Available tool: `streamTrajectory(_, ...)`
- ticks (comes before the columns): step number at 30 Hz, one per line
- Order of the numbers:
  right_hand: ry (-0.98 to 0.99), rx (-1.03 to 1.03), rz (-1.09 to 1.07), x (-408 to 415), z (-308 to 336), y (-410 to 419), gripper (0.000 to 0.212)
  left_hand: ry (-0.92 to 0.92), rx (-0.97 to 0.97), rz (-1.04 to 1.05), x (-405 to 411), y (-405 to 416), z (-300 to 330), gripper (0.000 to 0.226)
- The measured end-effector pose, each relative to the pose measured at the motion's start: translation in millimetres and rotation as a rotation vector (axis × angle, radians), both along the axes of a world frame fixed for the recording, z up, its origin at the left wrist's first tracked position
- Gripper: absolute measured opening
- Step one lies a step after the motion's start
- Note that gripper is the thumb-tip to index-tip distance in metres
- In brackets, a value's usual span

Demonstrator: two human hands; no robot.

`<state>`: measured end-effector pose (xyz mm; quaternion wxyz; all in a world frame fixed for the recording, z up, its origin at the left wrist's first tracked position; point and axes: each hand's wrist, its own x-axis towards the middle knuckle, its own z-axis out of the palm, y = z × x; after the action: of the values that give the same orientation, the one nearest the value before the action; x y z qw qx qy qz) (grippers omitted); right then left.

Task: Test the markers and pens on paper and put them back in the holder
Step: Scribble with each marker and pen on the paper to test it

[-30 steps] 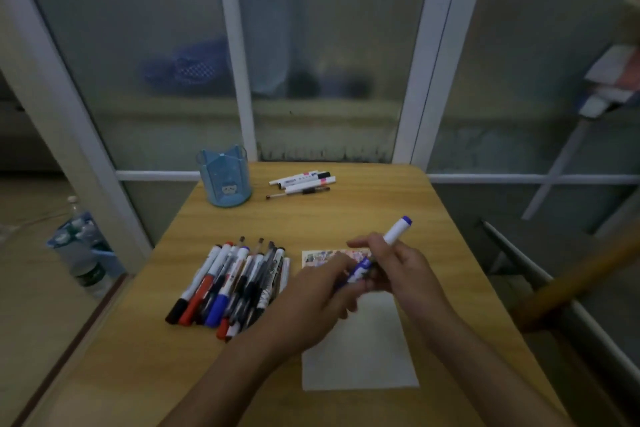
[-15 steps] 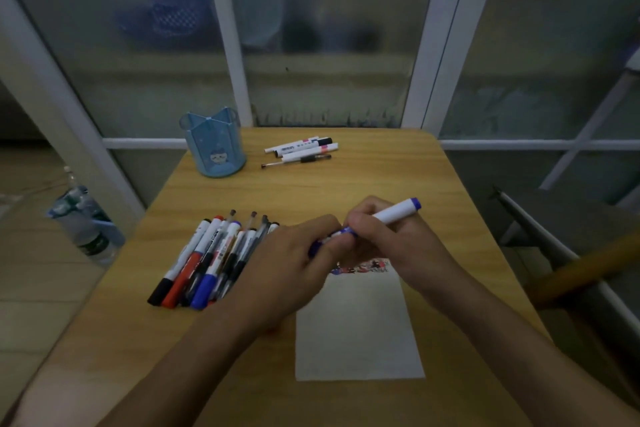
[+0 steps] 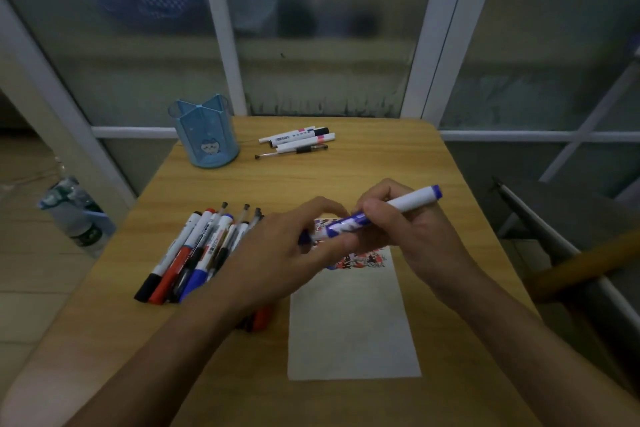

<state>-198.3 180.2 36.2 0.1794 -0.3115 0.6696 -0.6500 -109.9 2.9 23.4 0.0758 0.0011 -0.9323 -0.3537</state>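
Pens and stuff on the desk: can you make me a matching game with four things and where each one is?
Things:
1. blue holder
2. blue marker
3. paper
4. water bottle

Places:
A. on the floor, left of the desk
B. flat on the desk, under the hands
C. far left corner of the desk
D. held in both hands

Pairs: 1-C, 2-D, 3-B, 4-A

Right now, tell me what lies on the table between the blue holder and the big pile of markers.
Head view: only bare wooden table between the blue holder and the pile of markers.
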Motion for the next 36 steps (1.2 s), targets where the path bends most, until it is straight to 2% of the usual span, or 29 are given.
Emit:
streamTrajectory(2, -0.103, -0.002, -0.05, -2.3, -3.7, 6.7, 0.032, -0.112, -0.182, 0.055, 2.7, -15.1, -4.4, 0.063)
streamTrajectory(4, -0.169, 0.021, -0.096, -6.0, -8.0, 12.9, 0.035, -0.195, -0.4, 0.084, 5.6, -27.8, -8.2, 0.074)
streamTrajectory(6, -0.203, 0.06, -0.121, -7.5, -14.4, 16.5, 0.031, -0.275, -0.58, 0.083, 8.3, -30.4, -11.0, 0.078)
streamTrajectory(9, -0.198, 0.108, -0.117, -2.4, -27.6, 14.9, 0.019, -0.337, -0.704, 0.062, 12.1, -25.4, -16.6, 0.081)
streamTrajectory(14, -0.065, 0.174, -0.167, 12.9, -57.3, 5.2, 0.013, -0.374, -0.788, 0.071, 14.5, -22.9, -20.0, 0.084)
streamTrajectory(19, -0.063, 0.139, -0.233, 18.2, -71.5, 2.7, 0.009, -0.359, -0.77, 0.078, 13.4, -17.8, -21.3, 0.088)
streamTrajectory(23, 0.01, 0.167, -0.229, 13.9, -71.7, 2.0, 0.011, -0.361, -0.749, 0.069, 14.3, -14.8, -20.6, 0.088)
streamTrajectory(36, 0.074, 0.207, -0.2, 11.7, -79.4, -0.5, 0.014, -0.329, -0.726, 0.076, 13.9, -18.9, -26.2, 0.088)
